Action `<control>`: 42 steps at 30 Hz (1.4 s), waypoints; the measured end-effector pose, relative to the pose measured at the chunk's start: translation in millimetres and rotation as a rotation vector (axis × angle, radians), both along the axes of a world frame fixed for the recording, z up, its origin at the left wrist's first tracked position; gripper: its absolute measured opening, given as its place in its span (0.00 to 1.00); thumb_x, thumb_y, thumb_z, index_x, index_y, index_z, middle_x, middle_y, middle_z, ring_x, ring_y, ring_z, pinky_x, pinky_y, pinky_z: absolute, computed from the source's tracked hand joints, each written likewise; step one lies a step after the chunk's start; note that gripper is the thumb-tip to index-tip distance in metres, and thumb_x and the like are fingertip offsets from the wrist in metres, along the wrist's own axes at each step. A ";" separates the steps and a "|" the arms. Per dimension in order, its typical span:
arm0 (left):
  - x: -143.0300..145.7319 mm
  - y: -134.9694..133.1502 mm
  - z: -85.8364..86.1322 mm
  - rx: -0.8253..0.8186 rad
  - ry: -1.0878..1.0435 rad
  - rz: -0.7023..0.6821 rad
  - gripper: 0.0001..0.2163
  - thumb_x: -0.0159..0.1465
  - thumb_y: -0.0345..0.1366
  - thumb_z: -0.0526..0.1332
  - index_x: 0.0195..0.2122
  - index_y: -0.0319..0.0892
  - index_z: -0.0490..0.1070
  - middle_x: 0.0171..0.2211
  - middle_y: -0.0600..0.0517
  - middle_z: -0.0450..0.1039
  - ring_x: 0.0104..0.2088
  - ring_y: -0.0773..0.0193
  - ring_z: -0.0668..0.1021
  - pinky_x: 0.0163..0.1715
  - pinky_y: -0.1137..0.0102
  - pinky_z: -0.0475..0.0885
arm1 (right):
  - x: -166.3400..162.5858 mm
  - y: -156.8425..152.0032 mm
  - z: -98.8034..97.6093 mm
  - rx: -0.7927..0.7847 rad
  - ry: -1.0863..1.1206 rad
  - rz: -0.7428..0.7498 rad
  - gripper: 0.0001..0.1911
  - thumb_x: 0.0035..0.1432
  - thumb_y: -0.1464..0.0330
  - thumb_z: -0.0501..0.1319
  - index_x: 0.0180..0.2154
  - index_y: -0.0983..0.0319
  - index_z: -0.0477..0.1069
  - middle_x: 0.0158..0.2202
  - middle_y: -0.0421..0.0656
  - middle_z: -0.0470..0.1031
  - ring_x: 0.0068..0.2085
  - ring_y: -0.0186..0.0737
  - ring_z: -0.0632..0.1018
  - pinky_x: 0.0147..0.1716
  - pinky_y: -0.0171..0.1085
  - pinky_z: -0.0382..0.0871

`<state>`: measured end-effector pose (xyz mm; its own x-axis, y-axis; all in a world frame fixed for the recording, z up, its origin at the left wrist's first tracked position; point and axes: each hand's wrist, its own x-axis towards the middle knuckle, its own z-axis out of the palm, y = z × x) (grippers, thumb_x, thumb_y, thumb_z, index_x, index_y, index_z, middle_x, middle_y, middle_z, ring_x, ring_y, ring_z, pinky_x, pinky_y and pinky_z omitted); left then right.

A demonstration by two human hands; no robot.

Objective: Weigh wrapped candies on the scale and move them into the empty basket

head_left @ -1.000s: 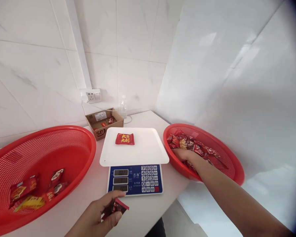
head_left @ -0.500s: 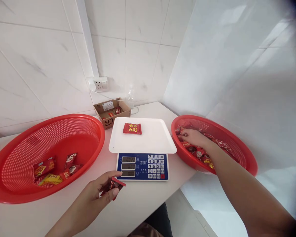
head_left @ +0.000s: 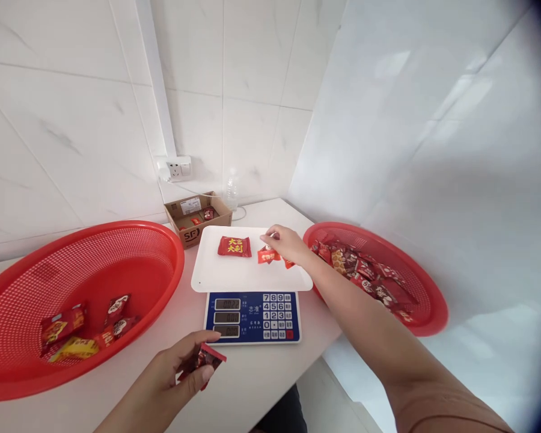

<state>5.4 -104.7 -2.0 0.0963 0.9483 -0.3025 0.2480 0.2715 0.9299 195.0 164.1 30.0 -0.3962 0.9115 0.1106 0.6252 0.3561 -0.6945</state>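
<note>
My left hand [head_left: 169, 373] is closed on a small red wrapped snack [head_left: 208, 356], held in front of the weighing scale [head_left: 253, 319]. My right hand [head_left: 289, 245] pinches red-orange wrapped snacks [head_left: 267, 257] over the right part of the scale's white tray [head_left: 247, 278]; whether they touch the tray I cannot tell. A red packet [head_left: 234, 246] with yellow characters lies flat on the tray's left half. On the right, a red basket [head_left: 426, 294] holds many red wrapped snacks [head_left: 365, 267], partly hidden behind my right forearm.
At the left stands a red basket [head_left: 130, 231] with several red and yellow packets [head_left: 76, 349] in it. A small cardboard box [head_left: 216, 221] with a few red packets and a clear plastic bottle [head_left: 231, 191] are behind, near the wall socket [head_left: 179, 168].
My right hand has moved left from the right basket to above the scale tray, bringing red-orange wrapped snacks. My left hand still holds its snack. The view has shifted slightly.
</note>
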 end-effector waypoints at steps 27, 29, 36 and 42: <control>-7.7 -4.2 -4.3 -0.028 -0.027 0.029 0.20 0.60 0.50 0.55 0.51 0.50 0.64 0.31 0.55 0.65 0.32 0.63 0.67 0.37 0.66 0.64 | -30.2 -14.8 -12.9 0.058 0.027 0.073 0.13 0.61 0.62 0.49 0.39 0.60 0.68 0.38 0.43 0.76 0.37 0.37 0.75 0.38 0.37 0.67; -10.1 -6.2 -3.9 -0.036 -0.019 0.045 0.20 0.60 0.50 0.55 0.51 0.50 0.64 0.31 0.55 0.65 0.32 0.63 0.67 0.37 0.66 0.64 | -27.0 -18.1 -12.9 0.155 -0.013 0.088 0.12 0.61 0.65 0.50 0.42 0.60 0.69 0.43 0.44 0.75 0.43 0.39 0.74 0.43 0.39 0.66; -14.8 -8.2 -7.3 -0.028 -0.023 0.066 0.20 0.61 0.49 0.55 0.53 0.50 0.62 0.31 0.55 0.65 0.33 0.63 0.68 0.37 0.67 0.65 | -2.8 -45.2 -22.2 0.330 -0.256 0.221 0.12 0.57 0.69 0.56 0.42 0.60 0.73 0.43 0.46 0.74 0.48 0.45 0.70 0.49 0.45 0.62; -13.5 -6.1 -7.9 -0.041 -0.025 0.041 0.20 0.62 0.48 0.54 0.55 0.51 0.60 0.31 0.56 0.64 0.33 0.64 0.67 0.36 0.68 0.64 | 2.4 -55.0 -30.3 0.241 -0.275 0.200 0.18 0.53 0.76 0.54 0.46 0.62 0.70 0.47 0.48 0.70 0.49 0.43 0.71 0.49 0.44 0.63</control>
<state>-8.0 -110.8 -9.9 0.0656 0.9385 -0.3390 0.2130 0.3187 0.9236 197.4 109.1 -0.3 -0.6075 0.7745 0.1766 0.6775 0.6212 -0.3938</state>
